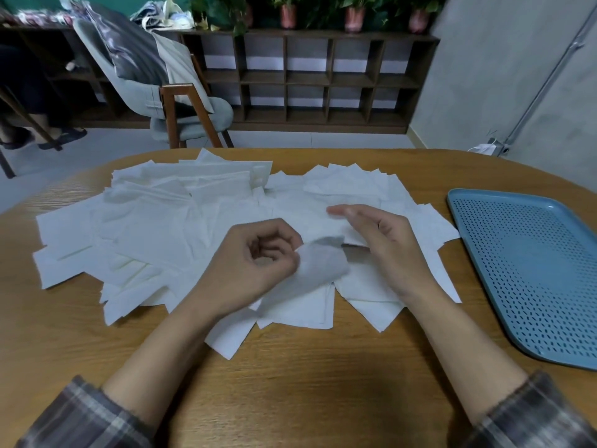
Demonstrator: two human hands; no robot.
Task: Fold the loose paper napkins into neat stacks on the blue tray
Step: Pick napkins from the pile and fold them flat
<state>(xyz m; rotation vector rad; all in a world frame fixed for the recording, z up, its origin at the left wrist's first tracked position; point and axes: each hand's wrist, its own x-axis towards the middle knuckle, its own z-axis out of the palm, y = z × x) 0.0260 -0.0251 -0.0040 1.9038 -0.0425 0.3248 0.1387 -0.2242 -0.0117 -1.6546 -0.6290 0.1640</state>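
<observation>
Fingers (pixel 269 245) of our left hand (pixel 255 266) are curled in toward the palm. With the thumb they pinch the edge of one white napkin (pixel 319 266), which lifts off the heap and bows over between our two hands. On our right hand (pixel 392 244) the fingers (pixel 350 211) are stretched nearly straight and close together, pointing toward nine o'clock. They are blurred, and we cannot tell whether they touch the paper beneath or hang just above it. The lifted napkin sits just beside this hand, at its eight o'clock.

Under and around both hands the loose napkins (pixel 155 221) spread in an overlapping heap across the wooden table (pixel 290 389), from nine o'clock through twelve to about two. The blue tray (pixel 529 273), perforated all over, lies flat on the table at three o'clock, near the heap with a strip of table between.

Our plaid sleeves (pixel 80 418) show at the bottom corners. Beyond the table, at eleven o'clock, stands a grey chair (pixel 193 114) draped with clothes. At twelve o'clock a dark shelf unit (pixel 323 77) carries potted plants (pixel 353 17).
</observation>
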